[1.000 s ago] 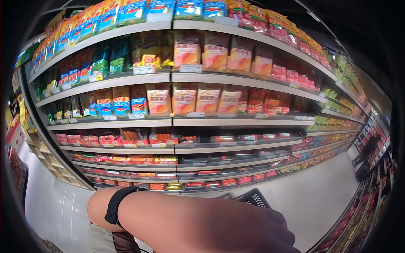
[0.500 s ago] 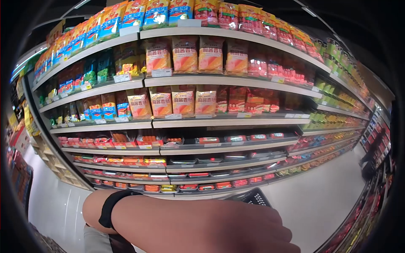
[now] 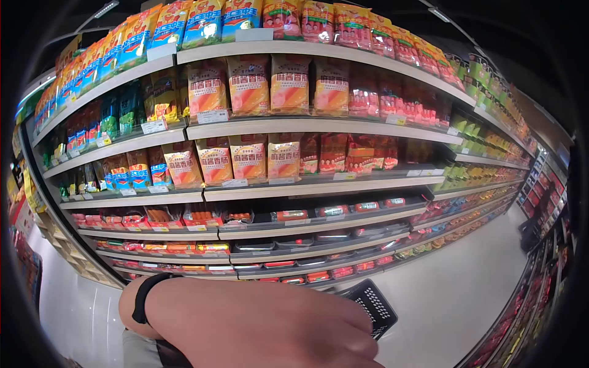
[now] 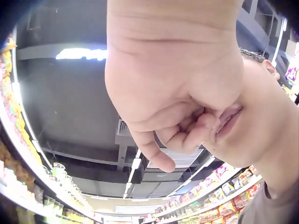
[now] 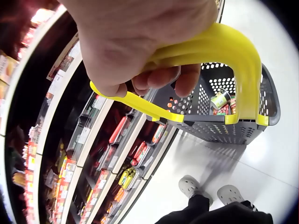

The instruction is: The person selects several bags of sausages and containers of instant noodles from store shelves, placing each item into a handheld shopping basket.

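My left hand (image 3: 282, 325) reaches across the bottom of the head view, a black band around its wrist. In the left wrist view its fingers (image 4: 156, 156) curl loosely in front of the lower part of a face, with nothing held. My right hand (image 5: 140, 42) grips the yellow handle (image 5: 243, 74) of a shopping basket in the right wrist view. The dark grey, perforated basket (image 5: 217, 130) hangs below that hand. Inside are a small can with a pale green label (image 5: 219, 99) and red packets (image 5: 224, 110). The head view shows only the basket's corner, past my left hand.
Ahead stands a long shelf unit (image 3: 331, 126) with bagged sausages (image 3: 289, 86) on upper levels and trays of packed sausages (image 3: 291, 216) lower down. More shelves line the aisle's right side. Two feet in light clogs (image 5: 189, 185) stand on the pale floor (image 5: 261, 163) below the basket.
Shelves have shifted left in the head view as it turned right. My left hand has drawn back slightly leftward, and more of the basket shows beyond it.
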The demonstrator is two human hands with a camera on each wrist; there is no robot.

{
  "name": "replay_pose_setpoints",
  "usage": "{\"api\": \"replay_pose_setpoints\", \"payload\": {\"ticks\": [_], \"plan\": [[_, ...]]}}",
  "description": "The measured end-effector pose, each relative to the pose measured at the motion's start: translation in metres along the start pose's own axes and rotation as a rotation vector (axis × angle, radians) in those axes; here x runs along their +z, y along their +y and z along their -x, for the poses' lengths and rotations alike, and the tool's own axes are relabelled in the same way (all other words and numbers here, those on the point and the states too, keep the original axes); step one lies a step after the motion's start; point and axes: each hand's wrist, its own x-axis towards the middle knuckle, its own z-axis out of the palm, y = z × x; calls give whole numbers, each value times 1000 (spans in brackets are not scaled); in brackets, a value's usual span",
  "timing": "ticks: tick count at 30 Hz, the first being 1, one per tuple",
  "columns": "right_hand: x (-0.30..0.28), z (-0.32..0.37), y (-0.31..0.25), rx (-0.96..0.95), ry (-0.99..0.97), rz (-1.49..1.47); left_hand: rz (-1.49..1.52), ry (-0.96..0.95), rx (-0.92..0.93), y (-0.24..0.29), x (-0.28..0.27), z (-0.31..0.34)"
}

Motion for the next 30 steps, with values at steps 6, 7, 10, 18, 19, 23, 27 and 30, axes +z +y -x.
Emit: {"api": "replay_pose_setpoints", "payload": {"ticks": [6,7,10,18,19,23,27,30], "plan": [[13,-17,24,62,-167,8,206,-333,44,-33,-51,-2],[8,-18,19,79,-216,-5,202,-335,45,-39,-55,6],[-24,-8,-3,160,-87,-85,233,-314,140,-55,-80,22],[-50,-32,9,272,-69,6,-547,-75,-620,-59,-224,73],[-48,-36,13,311,-65,-13,-598,47,-710,-64,-234,79],[-34,-51,28,310,-87,48,-557,181,-880,-89,-259,100],[-43,-42,19,320,35,10,-646,119,-819,-124,-259,108],[-46,-44,25,212,-73,-4,-651,68,-810,-155,-249,106]]}}
